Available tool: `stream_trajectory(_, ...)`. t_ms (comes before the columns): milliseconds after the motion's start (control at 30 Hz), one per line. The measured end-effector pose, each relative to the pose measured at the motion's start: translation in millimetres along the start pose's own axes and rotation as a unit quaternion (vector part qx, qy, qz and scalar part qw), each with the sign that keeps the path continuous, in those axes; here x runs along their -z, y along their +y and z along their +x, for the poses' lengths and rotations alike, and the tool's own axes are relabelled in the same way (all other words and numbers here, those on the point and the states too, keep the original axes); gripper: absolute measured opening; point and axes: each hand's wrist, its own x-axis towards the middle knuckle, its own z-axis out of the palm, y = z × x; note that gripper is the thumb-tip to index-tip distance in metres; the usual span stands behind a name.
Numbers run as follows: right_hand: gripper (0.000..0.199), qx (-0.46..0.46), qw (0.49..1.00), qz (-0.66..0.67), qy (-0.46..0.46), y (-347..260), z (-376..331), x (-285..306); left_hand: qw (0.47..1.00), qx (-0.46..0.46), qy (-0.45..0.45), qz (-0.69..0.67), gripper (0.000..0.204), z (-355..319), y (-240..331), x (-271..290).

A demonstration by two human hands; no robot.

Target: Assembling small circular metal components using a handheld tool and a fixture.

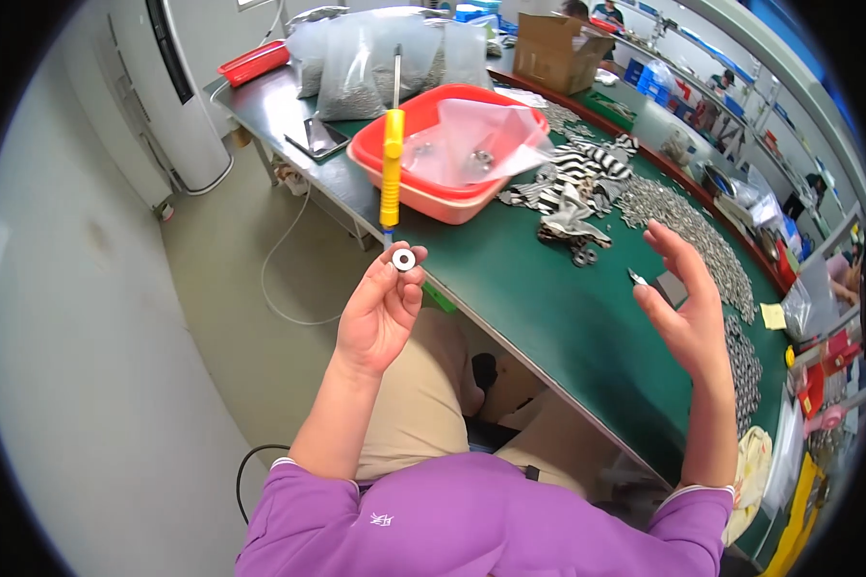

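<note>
Head view is showing the left hand (380, 313) pinching one small metal washer (404, 259) at its fingertips, raised near the table's (548, 308) left edge, just below one yellow-handled screwdriver (393, 163). Right hand (688, 308) is hovering with fingers spread, grasping nothing. Countless washers (688, 236) are lying heaped far right, seemingly awaiting handling, beside one red basin (433, 197)

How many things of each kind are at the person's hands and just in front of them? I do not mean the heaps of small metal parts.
Metal ring, in the left hand fingers: 1
Yellow-handled tool: 1
Red basin: 1
Striped cloth: 1
Small metal piece, at the right hand: 1
Total: 5
</note>
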Motion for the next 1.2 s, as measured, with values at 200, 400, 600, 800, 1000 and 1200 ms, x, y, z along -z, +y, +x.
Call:
stream_trajectory(200,0.051,0.063,0.99,0.079,-0.101,-55,57,-55,0.997,-0.023,-0.068,0.016,0.026,-15,37,21)
stream_trajectory(400,0.063,0.103,0.989,0.057,-0.091,-77,129,-150,0.993,-0.073,-0.013,0.09,0.027,-13,60,23)
stream_trajectory(600,0.083,-0.031,0.981,0.164,-0.097,-86,176,-223,0.992,-0.118,-0.006,0.048,0.026,-22,85,24)
stream_trajectory(800,0.083,-0.073,0.96,0.235,-0.132,-80,177,-225,0.992,-0.113,0.007,0.053,0.026,-25,94,27)
stream_trajectory(1000,0.068,0.153,0.976,0.15,-0.034,-87,97,-172,0.987,-0.116,0.059,0.096,0.026,-36,104,37)
stream_trajectory(1200,0.042,0.056,0.986,-0.156,-0.029,-23,15,-62,0.981,-0.052,0.096,0.163,0.033,-25,73,31)
